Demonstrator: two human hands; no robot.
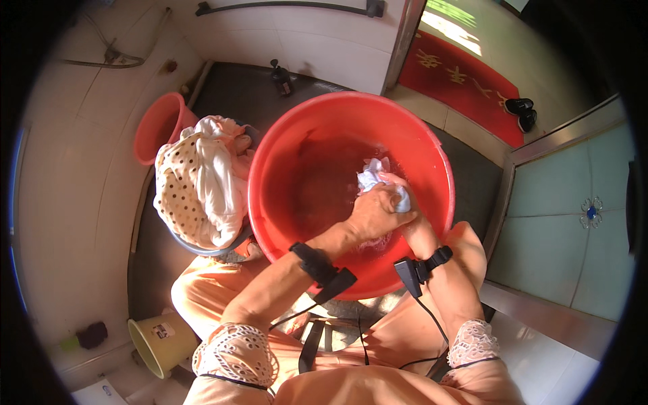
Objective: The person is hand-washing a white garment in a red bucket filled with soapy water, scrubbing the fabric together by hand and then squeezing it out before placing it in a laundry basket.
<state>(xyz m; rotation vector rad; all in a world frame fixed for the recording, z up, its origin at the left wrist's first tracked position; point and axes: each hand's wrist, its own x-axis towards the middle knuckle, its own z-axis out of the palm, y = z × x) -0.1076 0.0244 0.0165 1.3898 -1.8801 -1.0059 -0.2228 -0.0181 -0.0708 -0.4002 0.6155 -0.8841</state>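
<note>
A large red plastic tub [273,152] stands in front of me with water and some suds in its bottom. Inside it, toward the right, a bunched pale blue-white cloth [372,174] is gripped between both hands. My left hand [382,210] is closed over the cloth from the left and overlaps the other hand. My right hand [405,195] holds the cloth from the right side, its fingers partly hidden behind the cloth and the left hand. Each wrist wears a black strap with a small device and a cable.
Left of the tub, a blue basin [200,250] is heaped with white and polka-dotted laundry [202,187]. Around stand a pink bucket [157,129], a black pump bottle [281,80] and a yellow bucket [162,341]. Black shoes [521,114] rest by a red mat [455,76] beyond the doorway.
</note>
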